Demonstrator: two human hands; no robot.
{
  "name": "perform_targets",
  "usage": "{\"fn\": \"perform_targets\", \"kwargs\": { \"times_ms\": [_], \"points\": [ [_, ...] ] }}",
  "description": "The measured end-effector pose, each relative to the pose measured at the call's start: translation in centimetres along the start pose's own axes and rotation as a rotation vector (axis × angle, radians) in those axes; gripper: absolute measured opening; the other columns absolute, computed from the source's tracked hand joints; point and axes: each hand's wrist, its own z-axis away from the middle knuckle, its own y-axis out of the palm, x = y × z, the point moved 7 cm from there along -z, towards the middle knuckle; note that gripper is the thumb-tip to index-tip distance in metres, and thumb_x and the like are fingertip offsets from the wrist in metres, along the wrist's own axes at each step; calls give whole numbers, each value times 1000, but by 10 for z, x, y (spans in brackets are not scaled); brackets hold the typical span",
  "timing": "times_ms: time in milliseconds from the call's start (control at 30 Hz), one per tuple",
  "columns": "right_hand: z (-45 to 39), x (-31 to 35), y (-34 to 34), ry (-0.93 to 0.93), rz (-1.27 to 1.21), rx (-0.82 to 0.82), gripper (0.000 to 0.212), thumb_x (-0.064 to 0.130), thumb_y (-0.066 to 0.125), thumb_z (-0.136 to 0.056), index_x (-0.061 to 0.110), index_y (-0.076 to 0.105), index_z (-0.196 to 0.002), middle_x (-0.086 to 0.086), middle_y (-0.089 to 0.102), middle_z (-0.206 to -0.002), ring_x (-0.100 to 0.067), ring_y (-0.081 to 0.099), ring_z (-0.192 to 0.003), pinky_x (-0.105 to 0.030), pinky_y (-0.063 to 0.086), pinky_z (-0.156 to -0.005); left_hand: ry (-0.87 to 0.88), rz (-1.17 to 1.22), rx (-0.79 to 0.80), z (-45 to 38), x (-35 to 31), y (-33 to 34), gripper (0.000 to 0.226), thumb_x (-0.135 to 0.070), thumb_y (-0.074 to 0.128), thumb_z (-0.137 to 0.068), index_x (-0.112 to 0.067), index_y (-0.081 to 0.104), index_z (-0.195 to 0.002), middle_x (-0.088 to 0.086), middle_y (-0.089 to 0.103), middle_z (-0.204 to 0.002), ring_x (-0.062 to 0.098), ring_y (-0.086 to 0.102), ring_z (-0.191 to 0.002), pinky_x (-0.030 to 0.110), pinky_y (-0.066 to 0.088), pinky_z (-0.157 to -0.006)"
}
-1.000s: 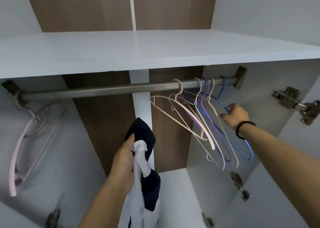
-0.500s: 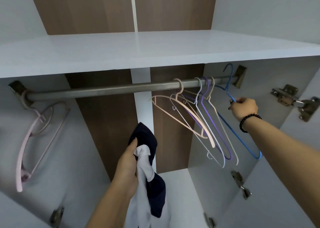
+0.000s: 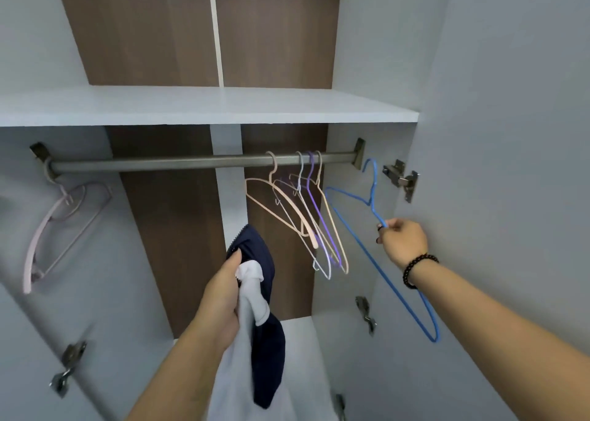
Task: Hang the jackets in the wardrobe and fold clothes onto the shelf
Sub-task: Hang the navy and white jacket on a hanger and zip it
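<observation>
The blue hanger (image 3: 388, 280) has come off the rod (image 3: 191, 162); the right hand (image 3: 403, 241) pinches it. The left hand (image 3: 223, 299) grips the jacket (image 3: 266, 334), low in the wardrobe. Nothing is hung yet, and the shelf (image 3: 191, 106) is bare.

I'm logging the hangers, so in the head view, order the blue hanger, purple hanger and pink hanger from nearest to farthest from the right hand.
1. Blue hanger: held in the right hand, off the rail.
2. Purple hanger: on the rail, just leftward.
3. Pink hanger: far left end.
</observation>
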Motion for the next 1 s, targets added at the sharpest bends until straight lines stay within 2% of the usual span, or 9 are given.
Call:
{"fn": "perform_targets", "kwargs": {
  "times_ms": [33, 67, 133, 200, 300, 500, 733, 900, 1000],
  "points": [
    [14, -2, -6, -20, 16, 34, 24, 16, 56, -91, 22, 59, -68, 1, 67, -71, -12, 56, -63, -21, 38, -55, 22, -77, -47, 5, 2, -1, 22, -41, 55, -95, -25, 65, -84, -6, 72, -63, 9, 69, -54, 26, 57, -51],
    [27, -5, -11, -34, 24, 62, 24, 16, 55, -92, 22, 59, -69, -1, 67, -73, -13, 57, -65, -22, 38, -56, 39, -89, -60, 9, 2, 1, 24, -41, 54, -96, -19, 62, -90, -4, 72, -65, 12, 70, -57, 28, 58, -54],
    [51, -8, -24, -43, 27, 92, 20, 15, 54, -92, 19, 61, -74, -5, 68, -78, -19, 57, -70, -23, 40, -64, 57, -149, -65, 27, 1, 9, 27, -40, 53, -97, -14, 60, -98, 2, 71, -81, 19, 69, -72, 34, 57, -76],
    [71, -13, -34, -35, -3, 114, 15, 15, 53, -92, 14, 62, -80, -8, 67, -80, -21, 56, -69, -25, 41, -65, 56, -152, -87, 43, -1, 12, 34, -40, 51, -97, -10, 59, -110, 7, 66, -95, 24, 64, -86, 42, 51, -93],
    [102, -20, -47, 3, -95, 155, 15, 15, 53, -91, 15, 58, -77, -6, 62, -74, -21, 52, -64, -29, 44, -64, 3, -228, -138, 73, -3, 10, 46, -43, 51, -97, -8, 58, -125, 14, 66, -113, 33, 63, -106, 48, 46, -102],
    [157, -30, -76, 11, -175, 249, 21, 18, 54, -92, 16, 53, -71, 2, 50, -62, -16, 45, -58, -32, 38, -63, 60, -507, -219, 119, -17, 13, 51, -48, 43, -98, -12, 52, -134, 10, 62, -121, 30, 59, -109, 47, 46, -102],
    [215, -24, -117, -91, -107, 338, 33, 30, 52, -93, 13, 41, -67, -5, 38, -60, -19, 32, -56, -28, 27, -53, 142, -508, -197, 169, -12, -1, 46, -45, 48, -98, -8, 60, -124, 12, 65, -119, 30, 61, -109, 47, 45, -103],
    [268, -19, -141, -217, -117, 440, 32, 11, 45, -95, 11, 56, -65, 6, 56, -51, -7, 48, -44, -19, 38, -46, 127, -478, -198, 215, 1, -33, 44, -45, 50, -97, -8, 64, -117, 14, 68, -111, 33, 64, -103, 44, 51, -94],
    [304, -19, -155, -267, -119, 469, 35, 3, 41, -96, 20, 64, -75, 9, 63, -58, -2, 42, -38, -11, 35, -42, 132, -380, -192, 249, 7, -57, 40, -41, 49, -99, -8, 65, -114, 13, 71, -108, 31, 66, -100, 39, 53, -85]
  ]
}}
